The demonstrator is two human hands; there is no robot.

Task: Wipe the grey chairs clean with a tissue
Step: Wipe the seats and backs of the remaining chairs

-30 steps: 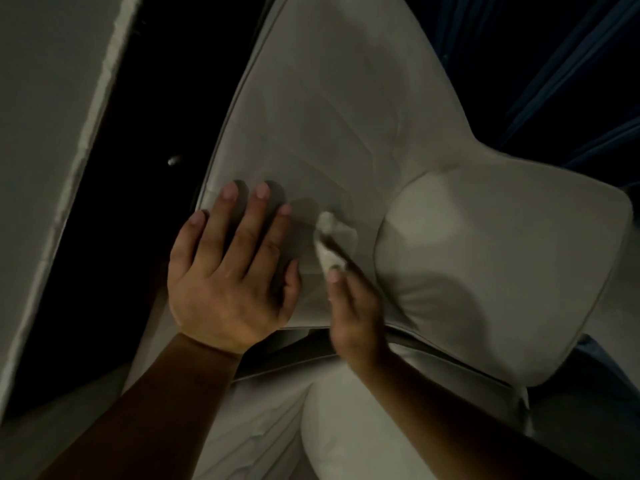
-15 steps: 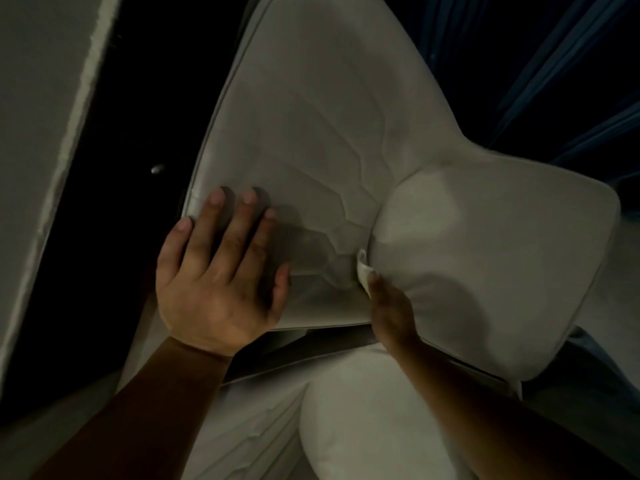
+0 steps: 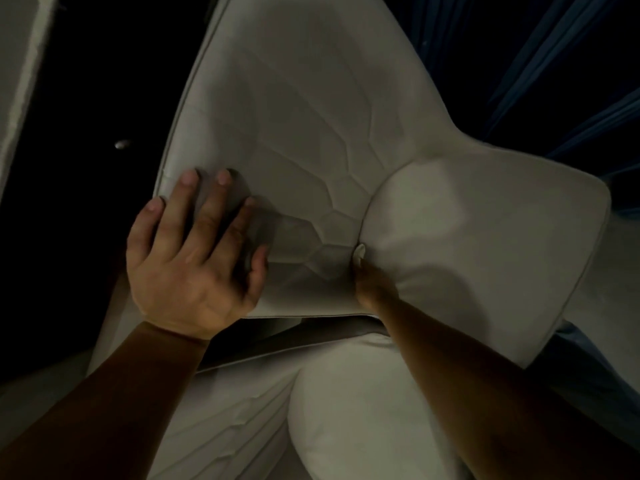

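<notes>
Dim light covers everything, with black shadow to the left of the grey chair [image 3: 304,133] and dark blue curtain folds [image 3: 540,64] hanging to its upper right; a pale wall edge [image 3: 24,64] runs down the far left of the view, and a small bright speck [image 3: 120,144] sits in the darkness between that edge and the chair. Stitched seams fan across the chair's quilted panel, meeting near a deep crease where a smoother padded cushion [image 3: 485,244] bulges out on the right side of the chair. On the left part of the panel lies the left hand [image 3: 194,265], palm down, fingers straight and spread flat against the upholstery, grasping nothing; its thumb lies along the panel's lower edge. At the crease, the right hand [image 3: 372,282] is pushed in between panel and cushion; most of its fingers are buried there, so I cannot tell how they are curled. A small white corner of the tissue [image 3: 360,251] pokes out of the crease just above that hand, touching both the chair panel and the cushion; whether the fingers are pinching it cannot be made out. Below the chair panel, nearer the camera, a second pale rounded cushion [image 3: 346,417] lies between the two forearms; ribbed grey upholstery [image 3: 221,427] lies beside it, under the left forearm.
</notes>
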